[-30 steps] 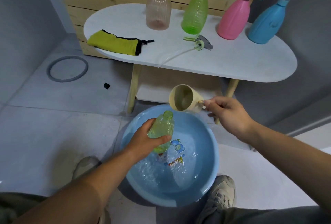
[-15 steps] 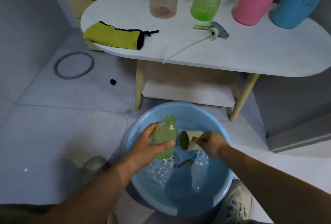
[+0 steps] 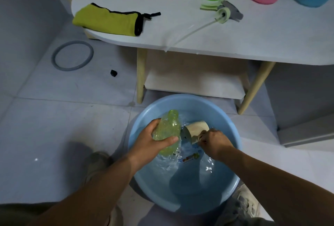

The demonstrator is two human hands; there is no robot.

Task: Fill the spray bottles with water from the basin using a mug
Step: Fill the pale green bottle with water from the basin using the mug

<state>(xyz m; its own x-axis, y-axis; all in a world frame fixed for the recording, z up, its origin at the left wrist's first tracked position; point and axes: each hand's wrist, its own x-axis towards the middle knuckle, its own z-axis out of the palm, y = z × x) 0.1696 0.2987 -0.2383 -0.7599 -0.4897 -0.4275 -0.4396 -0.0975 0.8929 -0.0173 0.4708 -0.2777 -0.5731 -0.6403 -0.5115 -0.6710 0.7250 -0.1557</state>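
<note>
Plastic this thin looks light, squashy and slippery when wet; your left grip (image 3: 151, 141) wraps the bottle (image 3: 167, 132) at mid-body, rightly. Your right grip (image 3: 215, 141) pinches the mug (image 3: 196, 130) by its handle.

Single head-worn wide-angle view, aimed forward and steeply down, close above basin (image 3: 198, 104); table (image 3: 235, 41) along top edge.

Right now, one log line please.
left hand: grips uncapped bottle | right hand: holds mug sideways in water | basin: on floor
</note>
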